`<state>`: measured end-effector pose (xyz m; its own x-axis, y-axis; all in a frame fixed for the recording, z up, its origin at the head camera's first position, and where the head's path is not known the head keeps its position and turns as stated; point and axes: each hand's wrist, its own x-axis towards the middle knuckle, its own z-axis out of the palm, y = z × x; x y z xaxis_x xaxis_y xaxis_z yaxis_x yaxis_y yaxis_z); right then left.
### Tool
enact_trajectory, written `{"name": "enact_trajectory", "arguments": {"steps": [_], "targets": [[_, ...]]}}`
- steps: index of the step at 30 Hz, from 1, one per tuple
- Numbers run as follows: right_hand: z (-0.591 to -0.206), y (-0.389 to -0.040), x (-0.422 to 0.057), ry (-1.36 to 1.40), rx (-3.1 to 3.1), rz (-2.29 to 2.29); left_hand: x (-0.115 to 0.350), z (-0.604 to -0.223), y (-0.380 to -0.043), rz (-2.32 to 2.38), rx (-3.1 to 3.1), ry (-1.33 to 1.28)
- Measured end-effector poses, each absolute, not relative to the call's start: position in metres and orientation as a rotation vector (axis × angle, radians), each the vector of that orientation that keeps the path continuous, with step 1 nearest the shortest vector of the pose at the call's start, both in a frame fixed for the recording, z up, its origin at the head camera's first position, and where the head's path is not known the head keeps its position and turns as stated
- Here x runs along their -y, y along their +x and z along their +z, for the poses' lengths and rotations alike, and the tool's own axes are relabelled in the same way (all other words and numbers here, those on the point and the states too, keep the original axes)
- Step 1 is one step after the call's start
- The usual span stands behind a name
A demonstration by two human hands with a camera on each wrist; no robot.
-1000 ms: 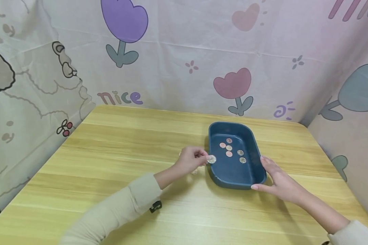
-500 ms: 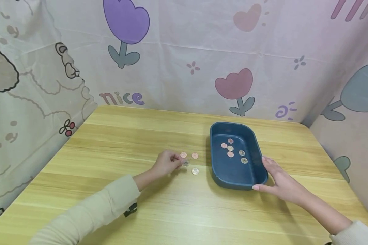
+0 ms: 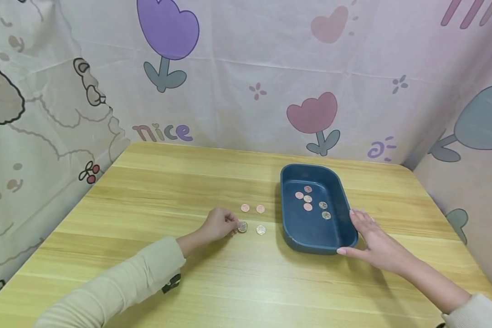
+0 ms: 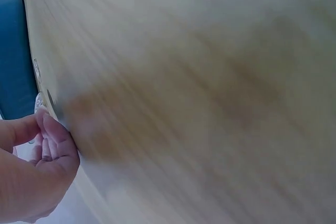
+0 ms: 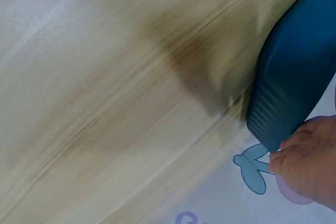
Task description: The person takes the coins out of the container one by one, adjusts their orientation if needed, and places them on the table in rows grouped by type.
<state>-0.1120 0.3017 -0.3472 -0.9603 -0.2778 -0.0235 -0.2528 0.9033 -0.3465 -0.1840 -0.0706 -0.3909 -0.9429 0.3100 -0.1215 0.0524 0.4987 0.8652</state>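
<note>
Now we note that the left hand point(image 3: 219, 224), pinching a coin point(image 3: 243, 227) at its fingertips, has drawn it nearer us, apparently squaring it with three loose coins point(image 3: 261, 230), while the right hand point(image 3: 371, 239), loosely spread, touches the blue tray point(image 3: 311, 234).

Left hand point(image 3: 218, 224): I see thumb and fingertips pinching.
Right hand point(image 3: 373, 241): I see a wide grip, thumb nearer the tabletop's point(image 3: 270, 291) front edge.

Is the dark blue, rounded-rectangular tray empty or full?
Neither: the dark blue tray is sparsely filled. Six small round metal coins lie on its floor in the head view, with bare floor around them.
</note>
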Motion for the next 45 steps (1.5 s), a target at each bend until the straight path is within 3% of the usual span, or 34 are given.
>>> {"name": "enact_trajectory", "arguments": {"steps": [34, 45], "targets": [[-0.345, -0.113, -0.3, -0.451, -3.012, -0.412, 0.057, -0.387, -0.185, 1.078, -2.685, 0.226], [-0.345, -0.113, -0.301, -0.449, -3.01, -0.42, 0.04, -0.369, -0.192, 1.296, -2.768, 0.423]]}}
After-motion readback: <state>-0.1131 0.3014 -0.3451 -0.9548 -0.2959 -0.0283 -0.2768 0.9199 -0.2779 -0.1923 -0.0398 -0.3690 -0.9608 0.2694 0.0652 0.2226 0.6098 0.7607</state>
